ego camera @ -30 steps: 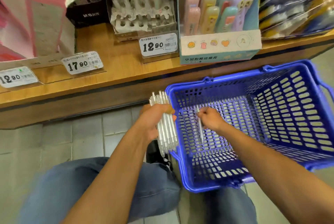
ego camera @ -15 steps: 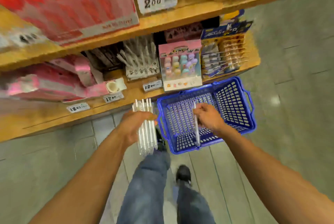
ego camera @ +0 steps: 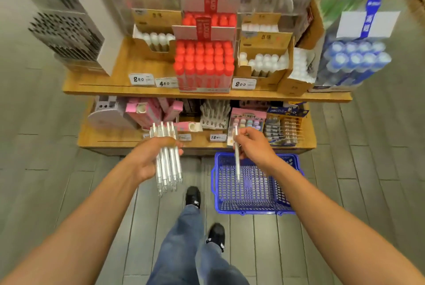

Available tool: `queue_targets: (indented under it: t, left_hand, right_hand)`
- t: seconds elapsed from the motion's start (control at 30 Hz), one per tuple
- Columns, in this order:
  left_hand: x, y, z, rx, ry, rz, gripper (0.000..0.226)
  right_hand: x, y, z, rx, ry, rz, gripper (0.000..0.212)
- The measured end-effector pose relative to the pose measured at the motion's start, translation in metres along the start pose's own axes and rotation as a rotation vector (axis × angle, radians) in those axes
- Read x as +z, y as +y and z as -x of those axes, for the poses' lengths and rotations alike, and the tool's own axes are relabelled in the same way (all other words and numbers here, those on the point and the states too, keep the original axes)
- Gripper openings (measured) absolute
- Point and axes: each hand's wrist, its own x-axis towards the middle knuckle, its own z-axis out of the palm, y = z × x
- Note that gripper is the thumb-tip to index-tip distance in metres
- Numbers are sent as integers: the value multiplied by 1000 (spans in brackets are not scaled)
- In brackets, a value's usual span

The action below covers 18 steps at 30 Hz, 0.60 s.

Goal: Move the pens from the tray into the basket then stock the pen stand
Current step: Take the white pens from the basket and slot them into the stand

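Note:
My left hand (ego camera: 150,158) grips a bundle of several clear white pens (ego camera: 169,169), held upright in front of the lower shelf. My right hand (ego camera: 255,146) pinches a single white pen (ego camera: 236,160), tip down, above the blue plastic basket (ego camera: 253,210). The basket stands on the floor by the shelf's foot and looks empty. A white pen stand (ego camera: 213,114) with upright white pens sits on the lower shelf, between and beyond my hands.
Two wooden shelves (ego camera: 202,95) carry stock: red-capped bottles (ego camera: 203,64), white-capped boxes (ego camera: 264,59), pink boxes (ego camera: 149,110), an eraser display (ego camera: 246,121), price tags. My legs and black shoes (ego camera: 193,197) stand on grey floor tiles left of the basket.
The view has pulled back and up from a crouch to standing. Both hands rose out of and away from the basket, still holding the bundle and the single pen.

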Motion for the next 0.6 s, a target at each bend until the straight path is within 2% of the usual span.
queue_targets:
  t: [0.17, 0.3, 0.43, 0.6]
  left_hand:
    - [-58, 21, 58, 55, 17, 123, 34]
    - [-105, 40, 86, 113, 77, 228, 20]
    - [-155, 66, 106, 160, 76, 260, 35]
    - [-217, 111, 119, 183, 39, 255, 37]
  right_hand:
    - [44, -59, 15, -79, -71, 62, 11]
    - [86, -110, 22, -142, -98, 95, 8]
    - [134, -158, 23, -204, -130, 101, 10]
    - [200, -209, 22, -219, -113, 68, 10]
